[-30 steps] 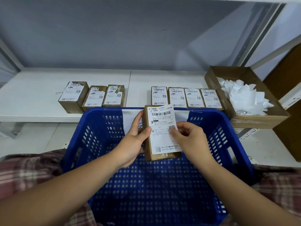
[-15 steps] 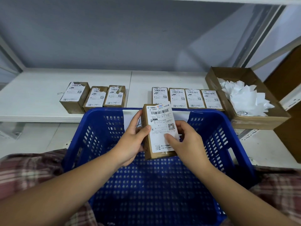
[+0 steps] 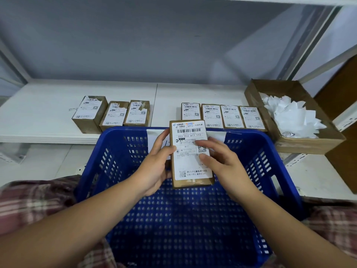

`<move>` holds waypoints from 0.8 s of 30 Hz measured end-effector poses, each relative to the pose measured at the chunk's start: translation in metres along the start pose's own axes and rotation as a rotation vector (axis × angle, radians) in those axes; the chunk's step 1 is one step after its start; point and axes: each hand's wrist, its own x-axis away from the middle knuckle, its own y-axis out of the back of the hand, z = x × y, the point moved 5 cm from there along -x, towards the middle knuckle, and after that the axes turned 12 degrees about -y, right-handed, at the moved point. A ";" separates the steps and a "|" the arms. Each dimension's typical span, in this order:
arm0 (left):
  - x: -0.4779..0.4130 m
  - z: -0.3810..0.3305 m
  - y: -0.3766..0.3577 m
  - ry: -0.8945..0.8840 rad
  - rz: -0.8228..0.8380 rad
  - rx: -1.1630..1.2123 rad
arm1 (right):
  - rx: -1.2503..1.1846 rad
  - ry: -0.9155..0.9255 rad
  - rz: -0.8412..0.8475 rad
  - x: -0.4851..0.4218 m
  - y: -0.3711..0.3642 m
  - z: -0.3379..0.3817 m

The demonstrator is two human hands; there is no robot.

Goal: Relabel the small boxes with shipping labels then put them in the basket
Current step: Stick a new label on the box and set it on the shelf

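Over the middle of the blue basket (image 3: 251, 157), a small brown box (image 3: 193, 183) is held upright, its face turned to the viewer and not yet set down inside. A white shipping label (image 3: 190, 165) covers nearly the whole face, with a barcode at its top.

Left hand (image 3: 154, 169): grips the box along its 9 o'clock edge, thumb on the front, fingers wrapped behind.

Right hand (image 3: 226, 167): unclenched, with outstretched fingertips (image 3: 197, 142) and thumb laid flat on the label from the 3 o'clock side.

On the white shelf (image 3: 38, 117) beyond the basket:
- At 10 o'clock, a row of three boxes (image 3: 116, 116) touching side by side, their labels torn at the upper corners.
- At 12 to 1 o'clock, a row of four boxes (image 3: 222, 116) with whole labels, packed edge to edge just behind the basket's far rim.
- At 2 o'clock, an open cardboard tray (image 3: 309, 146) beside that row, holding a heap of white paper scraps (image 3: 291, 117).

Plaid cloth (image 3: 29, 204) shows at 8 and 4 o'clock beside the basket.
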 end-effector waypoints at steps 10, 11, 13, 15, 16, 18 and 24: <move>0.004 0.005 0.003 0.026 -0.002 -0.015 | -0.148 -0.063 0.015 0.002 -0.003 -0.006; 0.004 0.006 0.004 0.030 -0.008 -0.017 | -0.165 -0.067 0.006 0.003 -0.004 -0.005; 0.003 0.007 0.004 0.029 -0.008 -0.032 | -0.206 -0.080 -0.004 0.004 -0.004 -0.004; 0.003 0.008 0.004 0.022 -0.005 -0.043 | -0.209 -0.095 -0.023 0.004 -0.003 -0.005; 0.003 0.008 0.003 0.019 -0.004 -0.049 | -0.197 -0.107 -0.040 0.003 -0.002 -0.006; 0.003 0.008 0.003 0.014 0.002 -0.070 | -0.189 -0.140 -0.051 0.002 -0.001 -0.008; 0.009 0.008 -0.001 0.037 0.033 -0.105 | -0.195 -0.301 0.129 0.006 -0.015 -0.017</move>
